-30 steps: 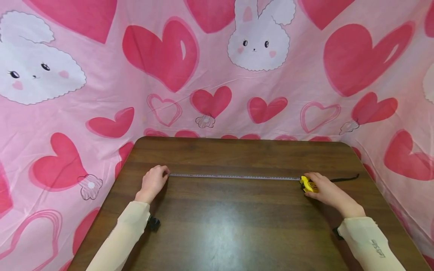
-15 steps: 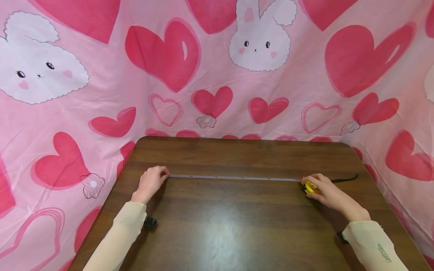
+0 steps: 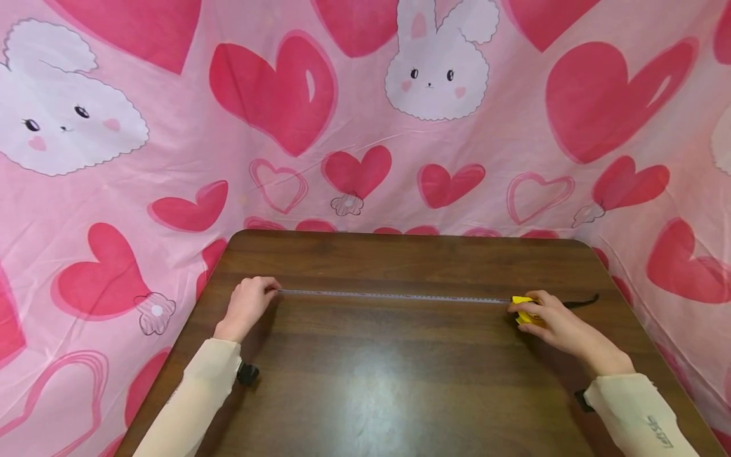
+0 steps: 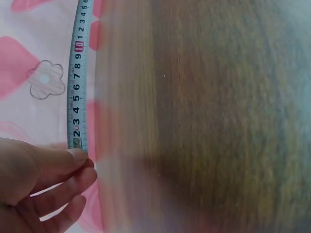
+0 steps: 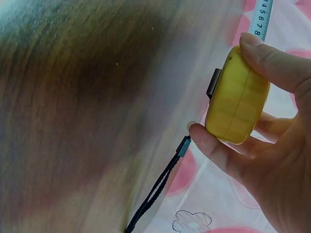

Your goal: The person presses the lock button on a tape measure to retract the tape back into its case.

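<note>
A yellow tape measure (image 3: 524, 308) has its pale blade (image 3: 394, 295) drawn out across the table. At the left, my left hand (image 3: 248, 304) pinches the blade's free end between thumb and fingers; the left wrist view shows the blade (image 4: 77, 87) with its low numbers beside the thumb. On the right, my right hand (image 3: 562, 324) grips the yellow case (image 5: 238, 97), thumb near the mouth where the blade comes out. A black wrist strap (image 5: 160, 184) hangs from the case. The blade looks straight and taut.
The brown wooden table (image 3: 365, 368) lies beneath both hands. Pink cloth (image 3: 354, 127) printed with hearts and rabbits hangs behind the table and at its sides. A dark device (image 3: 248, 373) sits at the left wrist.
My left hand has shifted slightly left and away with the blade's end. My right hand has shifted a little right with the case, and its fingers have changed position on it.
</note>
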